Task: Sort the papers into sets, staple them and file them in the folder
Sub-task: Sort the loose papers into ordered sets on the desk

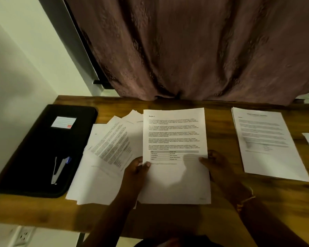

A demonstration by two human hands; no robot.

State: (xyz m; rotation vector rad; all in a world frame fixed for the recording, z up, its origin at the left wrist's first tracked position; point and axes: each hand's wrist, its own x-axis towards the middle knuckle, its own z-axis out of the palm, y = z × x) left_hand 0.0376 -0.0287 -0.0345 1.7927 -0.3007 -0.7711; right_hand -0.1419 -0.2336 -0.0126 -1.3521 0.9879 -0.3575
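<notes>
Left hand [136, 171] and right hand [217, 164], frame centre: fingers pinch printed sheet [175, 136] by its side edges (thumbs on top). Folder [34, 148] with stapler [59, 169] at left, on surface [219, 122].

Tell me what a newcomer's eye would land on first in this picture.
First, the printed sheet at the middle of the wooden table, pinched at its side edges by the left hand and right hand. Next, the black folder at the table's left end with a stapler lying on it, and the messy fan of papers beside it. A neat stack lies to the right.
</notes>
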